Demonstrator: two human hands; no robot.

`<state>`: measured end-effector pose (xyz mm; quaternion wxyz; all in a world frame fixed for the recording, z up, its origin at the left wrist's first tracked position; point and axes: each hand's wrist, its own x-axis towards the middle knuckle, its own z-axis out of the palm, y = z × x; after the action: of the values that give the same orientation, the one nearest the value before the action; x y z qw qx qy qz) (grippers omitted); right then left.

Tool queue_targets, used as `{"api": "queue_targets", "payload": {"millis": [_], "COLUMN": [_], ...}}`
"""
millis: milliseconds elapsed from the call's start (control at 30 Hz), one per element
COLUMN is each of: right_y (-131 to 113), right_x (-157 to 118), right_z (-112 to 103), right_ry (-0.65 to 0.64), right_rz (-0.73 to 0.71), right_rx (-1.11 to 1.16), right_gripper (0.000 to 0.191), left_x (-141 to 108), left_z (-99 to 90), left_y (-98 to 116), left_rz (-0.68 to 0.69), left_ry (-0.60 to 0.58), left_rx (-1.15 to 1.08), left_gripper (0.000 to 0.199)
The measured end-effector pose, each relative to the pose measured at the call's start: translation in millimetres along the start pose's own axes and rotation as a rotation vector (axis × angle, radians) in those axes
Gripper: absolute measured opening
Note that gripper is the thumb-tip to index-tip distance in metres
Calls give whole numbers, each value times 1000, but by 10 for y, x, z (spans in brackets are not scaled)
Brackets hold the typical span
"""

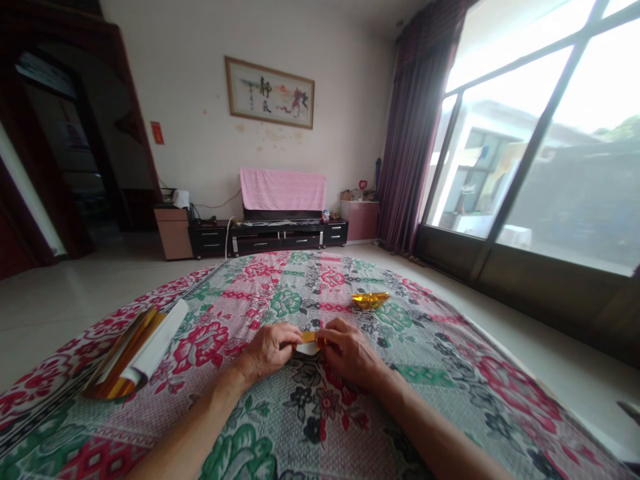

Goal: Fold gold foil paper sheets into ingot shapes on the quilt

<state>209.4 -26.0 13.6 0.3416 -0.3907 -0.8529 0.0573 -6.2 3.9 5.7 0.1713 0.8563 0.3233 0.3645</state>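
Between both hands is a small piece of gold foil paper (309, 337), partly folded, with a pale inner side showing below its gold edge. My left hand (273, 345) pinches its left end with closed fingers. The right end is gripped by my right hand (347, 350), whose fingers also cover part of the paper. Beyond my right hand, a finished-looking gold foil boat-shaped ingot (371, 300) rests on the cloth. To the left lies a loosely curled stack of gold and white paper sheets (133, 357).
A flowered cloth (200, 343) covers the round table under my hands. Across the room stand a low black cabinet (275, 241) and a screen draped with a pink towel (283, 189). Large windows and a purple curtain (413, 133) line the right side.
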Motion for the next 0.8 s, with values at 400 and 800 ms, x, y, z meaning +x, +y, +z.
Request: {"api": "queue_targets", "payload": {"millis": [400,800], "right_y": [37,114], "right_x": [-38,4], "right_z": [-23,61], "right_ry": [12,214], "right_rz": [-17,86], "right_rx": [6,115], "right_gripper": [31,26], "left_x": [-2,57], "left_z": [-18,31], "left_y": [6,42], "left_rz": [-83,-252], "left_ry": [57,172], "left_rx": [58,-172], "left_gripper": [33,19]}}
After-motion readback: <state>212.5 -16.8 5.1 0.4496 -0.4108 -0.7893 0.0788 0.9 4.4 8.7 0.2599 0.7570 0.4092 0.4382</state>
